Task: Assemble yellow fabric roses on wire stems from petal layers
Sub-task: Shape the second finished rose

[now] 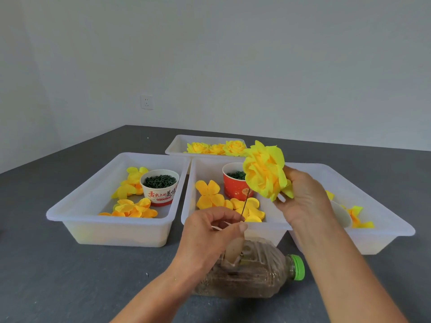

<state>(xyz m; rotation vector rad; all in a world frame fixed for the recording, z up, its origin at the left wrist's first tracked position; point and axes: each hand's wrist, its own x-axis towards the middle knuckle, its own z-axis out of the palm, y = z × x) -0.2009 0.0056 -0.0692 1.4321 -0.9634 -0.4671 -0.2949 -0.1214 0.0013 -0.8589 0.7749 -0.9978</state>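
Nearby, petal trays (77, 207), paper cups (159, 187), bottle (256, 273)

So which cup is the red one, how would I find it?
Find the middle white tray of the three in a row. At its back stands the red paper cup filled with small dark green pieces, partly behind the yellow rose. The cup in the left tray is white with red writing.
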